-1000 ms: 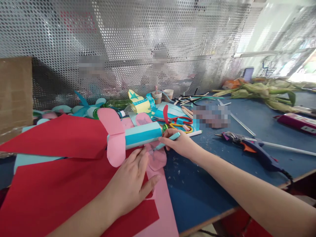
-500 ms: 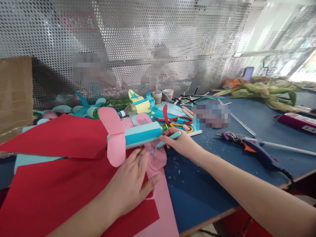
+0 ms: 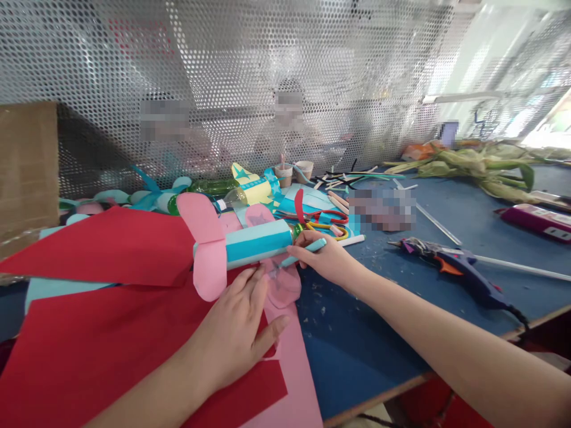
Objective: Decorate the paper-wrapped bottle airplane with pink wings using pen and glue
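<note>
My left hand (image 3: 236, 330) lies flat with fingers spread on the pink paper (image 3: 292, 368) and red paper (image 3: 98, 351), its fingertips close under a light-blue paper-wrapped tube (image 3: 256, 242) with pink wings (image 3: 207, 249). My right hand (image 3: 328, 258) is closed on a teal pen (image 3: 303, 252), whose tip touches a rounded pink paper shape (image 3: 283, 285) just below the tube.
The blue table (image 3: 366, 333) carries a glue gun (image 3: 455, 267), scissors with red and yellow handles (image 3: 325, 223), paper cups (image 3: 294, 172), paper crafts, sticks, a purple box (image 3: 537, 221) and corn husks (image 3: 482, 166). A perforated metal screen (image 3: 267, 71) stands behind; people sit beyond it. Cardboard box (image 3: 27, 172) at left.
</note>
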A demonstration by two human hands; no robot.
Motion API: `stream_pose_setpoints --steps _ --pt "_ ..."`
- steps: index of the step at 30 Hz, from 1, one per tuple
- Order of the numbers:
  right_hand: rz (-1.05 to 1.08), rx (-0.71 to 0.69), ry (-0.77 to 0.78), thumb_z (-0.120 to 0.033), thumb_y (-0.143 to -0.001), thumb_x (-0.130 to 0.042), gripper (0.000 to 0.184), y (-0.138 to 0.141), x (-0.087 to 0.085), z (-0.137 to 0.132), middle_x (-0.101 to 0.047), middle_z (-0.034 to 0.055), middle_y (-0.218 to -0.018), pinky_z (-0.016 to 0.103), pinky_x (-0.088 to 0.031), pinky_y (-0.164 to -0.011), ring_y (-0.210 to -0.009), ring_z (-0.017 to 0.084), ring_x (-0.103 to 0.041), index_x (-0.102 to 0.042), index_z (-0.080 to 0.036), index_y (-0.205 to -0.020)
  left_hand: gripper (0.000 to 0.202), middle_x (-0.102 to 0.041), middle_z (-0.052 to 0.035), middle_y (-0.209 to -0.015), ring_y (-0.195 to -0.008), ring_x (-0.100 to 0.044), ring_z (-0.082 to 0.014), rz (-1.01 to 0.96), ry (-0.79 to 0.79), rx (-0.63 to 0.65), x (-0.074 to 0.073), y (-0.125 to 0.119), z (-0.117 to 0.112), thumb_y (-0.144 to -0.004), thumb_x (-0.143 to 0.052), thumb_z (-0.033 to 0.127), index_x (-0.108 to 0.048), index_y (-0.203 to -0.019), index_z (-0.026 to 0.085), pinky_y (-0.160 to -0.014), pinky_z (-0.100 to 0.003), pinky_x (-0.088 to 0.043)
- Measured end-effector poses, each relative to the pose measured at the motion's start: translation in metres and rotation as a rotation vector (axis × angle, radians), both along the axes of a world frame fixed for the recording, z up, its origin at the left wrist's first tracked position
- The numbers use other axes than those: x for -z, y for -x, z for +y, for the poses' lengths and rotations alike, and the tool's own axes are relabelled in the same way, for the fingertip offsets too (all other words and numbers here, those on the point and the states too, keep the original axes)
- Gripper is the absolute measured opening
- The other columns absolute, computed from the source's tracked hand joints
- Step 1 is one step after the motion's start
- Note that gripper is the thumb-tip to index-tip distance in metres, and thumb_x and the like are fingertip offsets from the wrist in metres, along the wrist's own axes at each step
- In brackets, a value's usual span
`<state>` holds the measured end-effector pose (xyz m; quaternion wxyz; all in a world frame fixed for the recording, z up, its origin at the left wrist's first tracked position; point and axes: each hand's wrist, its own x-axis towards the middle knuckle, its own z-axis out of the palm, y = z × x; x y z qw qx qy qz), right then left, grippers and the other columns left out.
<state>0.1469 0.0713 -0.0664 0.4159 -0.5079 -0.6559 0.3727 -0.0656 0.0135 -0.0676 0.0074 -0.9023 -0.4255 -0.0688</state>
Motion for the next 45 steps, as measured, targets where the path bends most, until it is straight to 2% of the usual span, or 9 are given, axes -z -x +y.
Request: stream_pose_setpoints --steps 16,22,29,33,36,41,45 --pt "0.0 0.01 -0.006 -0.028 -0.075 -0.058 0.02 -0.0002 -0.0014 -0.0004 -0.052 -0.0061 -0.046 0.025 -0.035 -0.052 -0.048 0.011 -0.045 -0.048 -0.021 -0.059 0.063 -0.042 -0.0176 -0.146 -0.135 -0.038 -0.036 -0.047 0.003 0.012 0.0004 0.0012 -0.0009 -0.094 -0.037 0.054 -0.041 -0.139 0.011 -0.104 -0.054 -0.041" --pt "0.002 0.022 0.013 -0.03 -0.076 -0.058 0.023 -0.0007 -0.0019 -0.0002 -0.05 -0.0062 -0.045 0.025 -0.034 -0.051 -0.048 0.011 -0.044 -0.046 -0.021 -0.057 0.065 -0.04 -0.0179 -0.147 -0.134 -0.039 -0.0364 -0.018 -0.001 0.008 -0.0008 -0.0001 -0.0011 -0.094 -0.035 0.055 -0.041 -0.139 0.008 -0.104 -0.053 -0.042" --pt "-0.004 0.038 0.002 -0.028 -0.075 -0.057 0.022 -0.0008 -0.0024 0.0005 -0.05 -0.0064 -0.044 0.024 -0.034 -0.051 -0.047 0.011 -0.044 -0.046 -0.021 -0.057 0.063 -0.04 -0.0155 -0.148 -0.135 -0.038 -0.0348 -0.101 -0.003 0.019 0.0042 0.003 0.0002 -0.093 -0.039 0.054 -0.039 -0.141 0.014 -0.106 -0.053 -0.04" --pt "-0.008 0.031 -0.015 -0.029 -0.075 -0.057 0.02 -0.0009 -0.0039 0.0 -0.051 -0.0057 -0.047 0.025 -0.035 -0.053 -0.049 0.011 -0.045 -0.048 -0.021 -0.059 0.063 -0.041 -0.0159 -0.148 -0.135 -0.038 -0.0347 -0.092 -0.005 0.019 0.0035 0.003 0.0 -0.093 -0.039 0.054 -0.039 -0.141 0.013 -0.106 -0.053 -0.04" --pt "-0.012 0.046 -0.005 -0.028 -0.074 -0.057 0.023 -0.0009 -0.0043 -0.0004 -0.049 -0.0058 -0.045 0.025 -0.034 -0.052 -0.049 0.011 -0.044 -0.044 -0.022 -0.055 0.062 -0.041 -0.0153 -0.147 -0.135 -0.039 -0.034 -0.069 -0.009 0.018 0.0011 0.0016 -0.0003 -0.093 -0.039 0.055 -0.041 -0.139 0.013 -0.106 -0.051 -0.041" --pt "0.013 0.022 -0.004 -0.033 -0.075 -0.058 0.022 -0.0009 -0.0038 -0.0005 -0.051 -0.0056 -0.048 0.026 -0.035 -0.054 -0.049 0.012 -0.045 -0.048 -0.022 -0.06 0.066 -0.041 -0.0185 -0.147 -0.134 -0.039 -0.0367 -0.019 -0.008 0.011 -0.0023 -0.0006 -0.0004 -0.094 -0.035 0.055 -0.04 -0.139 0.007 -0.104 -0.053 -0.042" --pt "-0.017 0.054 0.006 -0.028 -0.073 -0.056 0.023 -0.0013 -0.0051 -0.0006 -0.047 -0.0063 -0.045 0.025 -0.033 -0.052 -0.048 0.011 -0.041 -0.042 -0.022 -0.055 0.065 -0.041 -0.0184 -0.147 -0.134 -0.039 -0.0366 -0.009 -0.009 0.008 -0.0027 -0.0012 -0.0007 -0.094 -0.034 0.055 -0.042 -0.137 0.007 -0.103 -0.055 -0.043"
